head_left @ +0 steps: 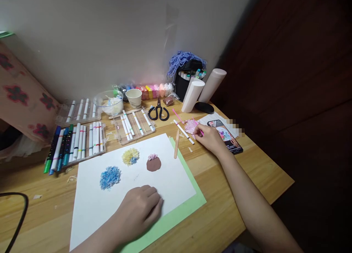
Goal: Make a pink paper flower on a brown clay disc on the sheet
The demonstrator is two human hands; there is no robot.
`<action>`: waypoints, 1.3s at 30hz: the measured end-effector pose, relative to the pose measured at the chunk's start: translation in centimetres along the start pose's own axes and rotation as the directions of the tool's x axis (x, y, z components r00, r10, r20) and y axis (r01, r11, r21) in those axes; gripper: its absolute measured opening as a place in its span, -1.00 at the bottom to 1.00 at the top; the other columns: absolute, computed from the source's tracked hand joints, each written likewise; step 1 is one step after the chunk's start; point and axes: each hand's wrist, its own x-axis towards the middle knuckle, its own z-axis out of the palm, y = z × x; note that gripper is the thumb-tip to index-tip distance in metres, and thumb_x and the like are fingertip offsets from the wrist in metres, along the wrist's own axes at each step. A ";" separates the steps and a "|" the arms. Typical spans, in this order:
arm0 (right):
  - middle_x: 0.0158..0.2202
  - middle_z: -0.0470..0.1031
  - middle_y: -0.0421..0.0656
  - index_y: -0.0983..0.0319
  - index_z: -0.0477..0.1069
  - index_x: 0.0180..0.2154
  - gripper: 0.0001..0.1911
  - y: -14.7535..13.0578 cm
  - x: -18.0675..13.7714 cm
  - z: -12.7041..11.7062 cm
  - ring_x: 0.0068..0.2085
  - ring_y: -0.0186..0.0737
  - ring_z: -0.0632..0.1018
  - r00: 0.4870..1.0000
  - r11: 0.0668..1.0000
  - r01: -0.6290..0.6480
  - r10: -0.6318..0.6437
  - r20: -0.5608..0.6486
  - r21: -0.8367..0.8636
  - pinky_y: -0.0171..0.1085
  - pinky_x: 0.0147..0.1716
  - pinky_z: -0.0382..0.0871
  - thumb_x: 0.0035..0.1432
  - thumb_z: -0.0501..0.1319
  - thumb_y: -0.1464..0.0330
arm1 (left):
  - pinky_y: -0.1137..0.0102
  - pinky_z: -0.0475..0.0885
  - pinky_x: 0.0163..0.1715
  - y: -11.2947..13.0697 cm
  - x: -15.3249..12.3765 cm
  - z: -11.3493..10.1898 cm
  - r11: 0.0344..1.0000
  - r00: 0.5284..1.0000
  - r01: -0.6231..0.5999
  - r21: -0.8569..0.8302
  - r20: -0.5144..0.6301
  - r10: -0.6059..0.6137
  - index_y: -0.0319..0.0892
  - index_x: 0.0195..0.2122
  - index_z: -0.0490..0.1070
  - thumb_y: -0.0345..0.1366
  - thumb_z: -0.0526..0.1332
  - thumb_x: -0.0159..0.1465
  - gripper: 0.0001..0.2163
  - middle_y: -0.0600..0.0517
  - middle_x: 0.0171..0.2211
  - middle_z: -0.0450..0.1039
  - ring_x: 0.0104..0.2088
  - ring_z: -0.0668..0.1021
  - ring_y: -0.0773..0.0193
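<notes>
Left hand (139, 209) rests empty, fingers loosely curled, on smooth white paper (90, 209). Right hand (210, 138) pinches a thin pink stick (195, 122) over fluffy pink shreds (189, 127), beside a phone (226, 136) on the wooden table (247, 165).

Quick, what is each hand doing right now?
Left hand: loosely closed, resting on the white paper.
Right hand: closed on a pink stick.

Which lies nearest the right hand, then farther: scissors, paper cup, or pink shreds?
1. Pink shreds, just left of the right hand holding a pink stick.
2. Scissors, farther left and back.
3. Paper cup, farthest left, beside the bowl.
</notes>
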 end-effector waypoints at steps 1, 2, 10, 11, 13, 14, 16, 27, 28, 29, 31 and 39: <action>-0.49 0.47 -0.18 0.20 0.35 -0.48 -0.91 0.0 0.0 0.1 -0.42 -0.22 0.46 1.000 1.000 -0.013 0.013 -0.026 0.005 -0.26 -0.38 0.27 -0.06 0.17 0.51 | 0.38 0.17 -0.52 0.0 0.0 0.0 1.000 1.000 0.000 0.000 0.002 0.000 -0.17 -0.50 0.26 -0.37 -0.06 0.36 -0.73 0.07 -0.54 0.34 -0.53 0.36 0.32; -0.48 0.47 -0.19 0.20 0.35 -0.47 -0.92 -0.1 0.0 0.1 -0.44 -0.23 0.46 0.998 0.999 -0.028 0.029 -0.058 0.026 -0.26 -0.38 0.28 -0.05 0.17 0.49 | 0.38 0.16 -0.52 0.0 0.0 0.0 1.000 1.000 -0.002 -0.001 0.003 0.002 -0.17 -0.50 0.26 -0.38 -0.05 0.35 -0.73 0.08 -0.54 0.34 -0.53 0.36 0.32; -0.43 0.46 -0.19 0.22 0.36 -0.46 -0.78 -0.6 0.2 -0.6 -0.36 -0.25 0.49 0.928 0.841 -0.065 0.248 -0.277 0.536 -0.25 -0.32 0.41 -0.10 0.34 0.27 | 0.40 0.17 -0.51 0.0 0.2 -0.4 0.999 1.000 0.018 -0.035 0.024 -0.017 -0.17 -0.50 0.25 -0.36 -0.07 0.36 -0.72 0.08 -0.55 0.34 -0.52 0.37 0.33; -0.44 0.45 -0.20 0.22 0.36 -0.47 -0.76 -0.6 0.3 -0.6 -0.35 -0.25 0.49 0.927 0.808 -0.068 0.268 -0.262 0.585 -0.25 -0.30 0.41 -0.13 0.36 0.25 | 0.40 0.18 -0.51 0.0 0.1 -0.5 0.998 0.999 0.029 -0.050 0.027 -0.028 -0.17 -0.50 0.24 -0.36 -0.07 0.36 -0.72 0.08 -0.55 0.34 -0.52 0.37 0.33; -0.44 0.44 -0.22 0.22 0.35 -0.47 -0.70 -0.7 0.4 -0.6 -0.35 -0.27 0.50 0.928 0.723 -0.097 0.314 -0.201 0.684 -0.25 -0.29 0.42 -0.18 0.40 0.23 | 0.42 0.19 -0.51 -0.1 0.1 -0.8 0.993 0.998 0.065 -0.094 0.033 -0.062 -0.17 -0.52 0.22 -0.36 -0.09 0.36 -0.70 0.08 -0.55 0.33 -0.52 0.38 0.35; -0.44 0.43 -0.23 0.22 0.35 -0.48 -0.68 -0.7 0.4 -0.6 -0.35 -0.28 0.50 0.927 0.683 -0.114 0.335 -0.170 0.722 -0.27 -0.30 0.42 -0.21 0.42 0.23 | 0.43 0.20 -0.50 -0.2 0.2 -1.0 0.989 0.996 0.087 -0.118 0.033 -0.083 -0.17 -0.52 0.20 -0.35 -0.09 0.37 -0.70 0.08 -0.55 0.33 -0.52 0.38 0.35; -0.46 0.42 -0.25 0.23 0.34 -0.48 -0.65 -0.7 0.4 -0.6 -0.38 -0.31 0.49 0.926 0.623 -0.152 0.361 -0.110 0.768 -0.29 -0.34 0.40 -0.25 0.44 0.22 | 0.45 0.22 -0.50 -0.2 0.5 -1.6 0.979 0.992 0.129 -0.155 0.025 -0.127 -0.17 -0.54 0.17 -0.34 -0.10 0.37 -0.69 0.08 -0.55 0.32 -0.53 0.37 0.37; -0.43 0.42 -0.26 0.23 0.28 -0.50 -0.62 -2.4 -0.2 -1.2 -0.43 -0.40 0.43 0.962 0.423 -0.252 0.205 0.179 0.870 -0.38 -0.43 0.32 -0.26 0.46 0.28 | 0.35 0.38 -0.36 0.6 8.8 -5.7 0.931 0.951 0.219 -0.292 -0.152 -0.271 -0.17 -0.23 0.38 -0.25 0.01 0.34 -0.81 -0.02 -0.27 0.46 -0.32 0.50 0.24; -0.42 0.42 -0.26 0.22 0.26 -0.50 -0.62 -2.7 -0.3 -1.1 -0.43 -0.40 0.44 0.961 0.401 -0.263 0.184 0.204 0.877 -0.38 -0.44 0.32 -0.25 0.45 0.28 | 0.34 0.40 -0.31 0.5 10.0 -5.8 0.911 0.943 0.215 -0.352 -0.165 -0.287 -0.17 -0.15 0.37 -0.23 0.03 0.34 -0.80 -0.04 -0.19 0.47 -0.26 0.52 0.23; -0.41 0.41 -0.26 0.22 0.25 -0.49 -0.62 -3.0 -0.4 -1.1 -0.43 -0.40 0.44 0.961 0.385 -0.271 0.167 0.222 0.882 -0.38 -0.44 0.33 -0.22 0.44 0.27 | 0.32 0.41 -0.27 0.4 11.2 -5.7 0.888 0.935 0.212 -0.408 -0.181 -0.306 -0.19 -0.10 0.37 -0.22 0.07 0.32 -0.78 -0.07 -0.13 0.47 -0.22 0.52 0.22; -0.38 0.41 -0.25 0.21 0.22 -0.49 -0.62 -3.5 -0.6 -1.0 -0.42 -0.40 0.45 0.958 0.369 -0.284 0.145 0.247 0.885 -0.37 -0.42 0.36 -0.19 0.42 0.26 | 0.32 0.42 -0.23 0.2 13.1 -5.7 0.809 0.922 0.220 -0.545 -0.155 -0.355 -0.22 -0.13 0.39 -0.19 0.13 0.29 -0.77 -0.09 -0.12 0.49 -0.22 0.54 0.22; -0.45 0.40 -0.29 0.22 0.23 -0.52 -0.62 -4.2 -0.7 -0.7 -0.41 -0.41 0.47 0.953 0.314 -0.290 0.177 0.244 0.904 -0.37 -0.35 0.40 -0.21 0.44 0.29 | 0.39 0.38 -0.32 -0.7 14.8 -5.1 0.584 0.923 0.210 -0.784 -0.037 -0.383 -0.21 -0.43 0.37 -0.15 0.11 0.29 -0.74 0.10 -0.60 0.43 -0.48 0.51 0.31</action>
